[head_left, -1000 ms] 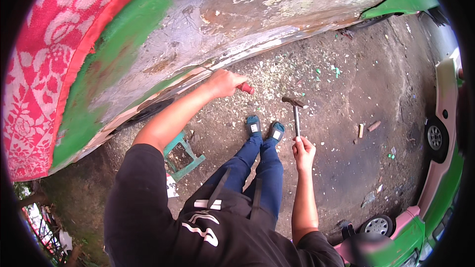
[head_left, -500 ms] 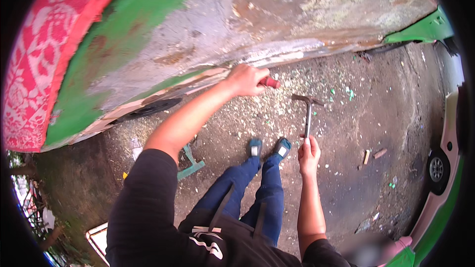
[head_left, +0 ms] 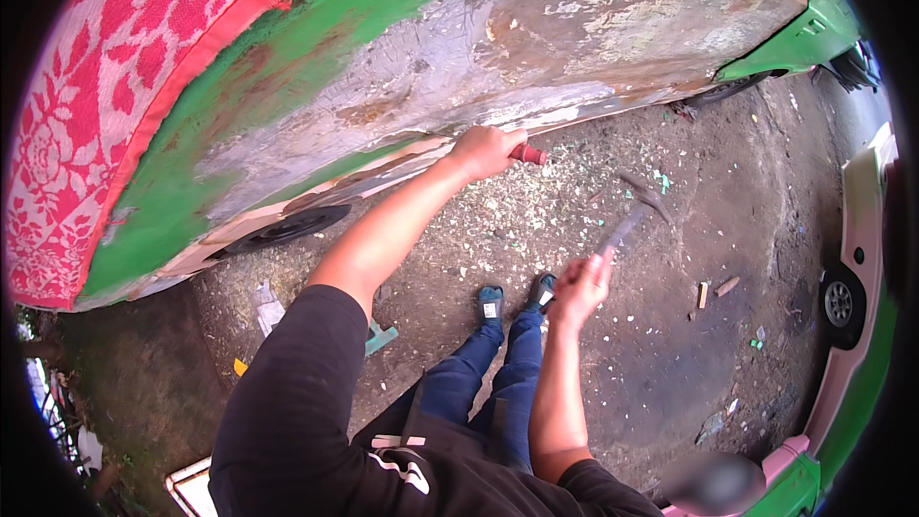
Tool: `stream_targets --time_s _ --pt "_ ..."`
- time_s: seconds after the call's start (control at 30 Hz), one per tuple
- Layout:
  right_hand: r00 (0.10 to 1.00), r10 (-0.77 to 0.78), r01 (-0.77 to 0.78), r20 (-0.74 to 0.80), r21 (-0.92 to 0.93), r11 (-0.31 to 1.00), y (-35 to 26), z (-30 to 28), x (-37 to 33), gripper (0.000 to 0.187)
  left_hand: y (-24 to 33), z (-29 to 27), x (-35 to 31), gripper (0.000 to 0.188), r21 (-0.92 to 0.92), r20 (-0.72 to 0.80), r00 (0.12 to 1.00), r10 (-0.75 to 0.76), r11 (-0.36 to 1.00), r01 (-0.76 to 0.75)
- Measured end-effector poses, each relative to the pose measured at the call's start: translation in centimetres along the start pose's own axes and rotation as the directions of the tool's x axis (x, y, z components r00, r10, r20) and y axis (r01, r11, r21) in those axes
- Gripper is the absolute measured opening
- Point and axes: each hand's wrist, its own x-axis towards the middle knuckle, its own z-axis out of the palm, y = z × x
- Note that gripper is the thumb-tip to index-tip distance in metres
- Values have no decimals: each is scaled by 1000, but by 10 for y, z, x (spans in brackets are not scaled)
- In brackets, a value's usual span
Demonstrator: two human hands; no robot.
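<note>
In my left hand (head_left: pixel 486 150) is a tool with a red handle (head_left: pixel 529 154), closed in my fist at the lower edge of a vehicle's body panel (head_left: pixel 412 67). Its working end is hidden by the hand. The panel is patchy, with green paint, grey filler and bare brownish areas. My right hand (head_left: pixel 580 289) grips a hammer (head_left: pixel 627 230) by its handle, out over the ground and apart from the red-handled tool. Motion smears the hammer's head.
Paint flakes (head_left: pixel 507 201) litter the ground under the panel. A red-and-white floral cloth (head_left: pixel 144 67) covers the vehicle's upper left. A green plastic piece (head_left: pixel 381 337) lies by my left arm. Small wood bits (head_left: pixel 704 295) lie at right, near another car's wheel (head_left: pixel 840 302).
My right hand has moved left and slightly up, and the hammer has tilted to the right. My left hand keeps its hold on the red-handled tool. The view has shifted a little.
</note>
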Motion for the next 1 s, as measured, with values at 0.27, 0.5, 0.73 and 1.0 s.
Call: stream_targets --time_s 0.27,0.5,0.73,1.0 --pt "999 33 -30 -27 112 993 8 19 -27 46 -8 3 -1 21 5 55 998 33 999 -33" --pt "991 129 -125 46 -84 989 24 17 -6 44 -3 6 -4 17 -15 66 992 106 994 -105" --pt "977 191 -176 95 -143 974 40 25 -11 38 -4 5 4 17 -56 70 994 83 995 -80" --pt "983 140 -127 122 -112 986 26 26 -13 43 -7 4 4 19 -16 133 991 8 1000 -6"
